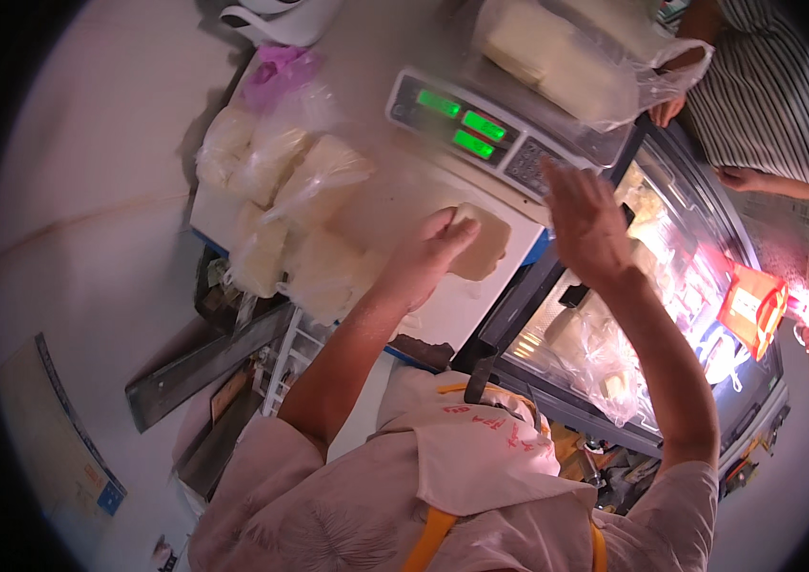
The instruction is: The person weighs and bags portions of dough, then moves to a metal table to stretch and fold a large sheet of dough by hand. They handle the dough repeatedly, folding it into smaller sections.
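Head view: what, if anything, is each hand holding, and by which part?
Left hand holds a pale slab by its left side; right hand looks empty.

Bagged blocks [276, 176] are lined along the left edge of the table [452, 310]. At its far right, a weighing scale [466, 133] is set, with another bagged block [566, 57] placed behind the scale's display. Just beside the table's right edge, a glass display case [524, 291] is stationed. Near that edge, a flat slab [485, 246] is held by the left hand [424, 253].

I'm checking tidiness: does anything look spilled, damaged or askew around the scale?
Nothing clearly stands out. The bagged pale blocks crowd together on the white counter, yet no spill shows; the scale is lit, and the left hand holds a pale slab.
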The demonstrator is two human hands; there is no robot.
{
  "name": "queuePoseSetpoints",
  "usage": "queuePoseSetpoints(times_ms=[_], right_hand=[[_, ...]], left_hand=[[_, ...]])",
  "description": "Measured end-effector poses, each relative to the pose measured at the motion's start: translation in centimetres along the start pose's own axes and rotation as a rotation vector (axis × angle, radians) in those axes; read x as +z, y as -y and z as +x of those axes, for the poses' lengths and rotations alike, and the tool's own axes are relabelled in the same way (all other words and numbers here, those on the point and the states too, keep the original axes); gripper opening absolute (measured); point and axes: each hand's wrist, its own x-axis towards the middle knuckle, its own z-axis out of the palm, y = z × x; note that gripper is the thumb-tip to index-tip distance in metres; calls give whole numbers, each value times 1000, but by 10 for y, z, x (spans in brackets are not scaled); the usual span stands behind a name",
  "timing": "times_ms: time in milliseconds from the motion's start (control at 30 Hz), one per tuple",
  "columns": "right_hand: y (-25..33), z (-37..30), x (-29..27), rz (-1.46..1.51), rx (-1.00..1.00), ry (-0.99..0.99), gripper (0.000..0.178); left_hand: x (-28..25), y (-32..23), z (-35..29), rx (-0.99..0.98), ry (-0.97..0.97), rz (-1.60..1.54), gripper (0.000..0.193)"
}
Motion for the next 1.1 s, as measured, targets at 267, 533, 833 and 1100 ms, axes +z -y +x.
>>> queuePoseSetpoints(times_ms=[267,533,833,1100], right_hand=[[-26,141,-140,-139,32,-240,22],[-88,223,-132,-30,225,468,27],[-135,232,-82,97,120,523,26],[-129,214,-80,-85,121,331,28]], left_hand=[[30,2,13,102,127,265,33],[75,-11,4,96,369,425,29],[64,1,2,150,306,404,31],[39,-24,-3,-106,341,-73,34]])
